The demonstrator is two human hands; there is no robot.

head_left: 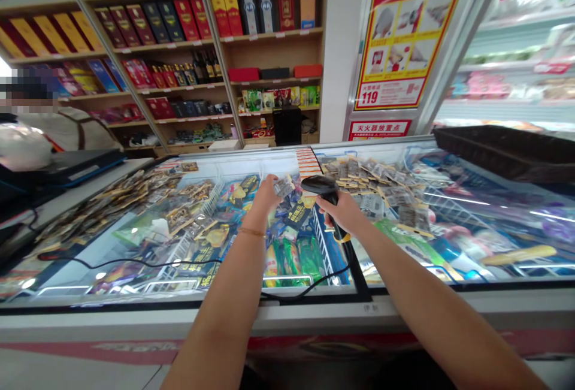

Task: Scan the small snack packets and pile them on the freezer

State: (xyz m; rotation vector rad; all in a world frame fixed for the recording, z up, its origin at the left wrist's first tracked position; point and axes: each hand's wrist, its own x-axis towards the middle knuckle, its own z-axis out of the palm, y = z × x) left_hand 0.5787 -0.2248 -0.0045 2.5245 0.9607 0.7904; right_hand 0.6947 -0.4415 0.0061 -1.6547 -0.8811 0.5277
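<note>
My right hand (342,209) is wrapped round the grip of a black barcode scanner (320,185), its head pointing left. From the scanner a black cable (291,295) loops down and runs left across the freezer's glass top. My left hand (268,191) is closed on a small clear packet (284,186), held just left of the scanner head. Both hands are above the chest freezer (309,312), whose glass shows colourful ice cream packs (291,258) inside. Piles of dark flat packets (395,189) lie on the right glass.
More packets (112,204) are heaped on the glass at left. A dark tray (503,153) rests at the right end. Beyond stand shelves of boxed bottles (157,21) and an upright cooler (516,66). At far left, a person (67,126) stands behind a black counter device (81,165).
</note>
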